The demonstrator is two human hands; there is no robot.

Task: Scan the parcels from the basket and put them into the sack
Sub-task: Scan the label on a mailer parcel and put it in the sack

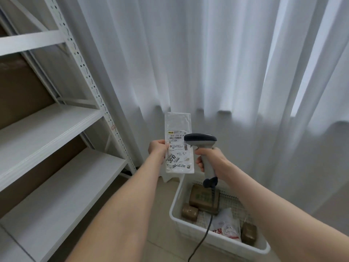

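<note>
My left hand [157, 148] holds a flat white parcel [178, 129] upright by its left edge, its printed shipping label facing me. My right hand [211, 160] grips the handle of a grey barcode scanner [201, 139], whose dark head sits right in front of the label's right side. The scanner's cable [204, 233] hangs down to the floor. Below stands a white plastic basket [176, 203] holding several brown taped parcels [204, 197] and a white printed bag parcel [226, 226]. No sack is in view.
A white metal shelving rack [56, 129] with brown cardboard boxes behind its shelves fills the left side. White curtains [207, 63] hang across the back. The floor is pale tile, with a white scrap lying behind the basket.
</note>
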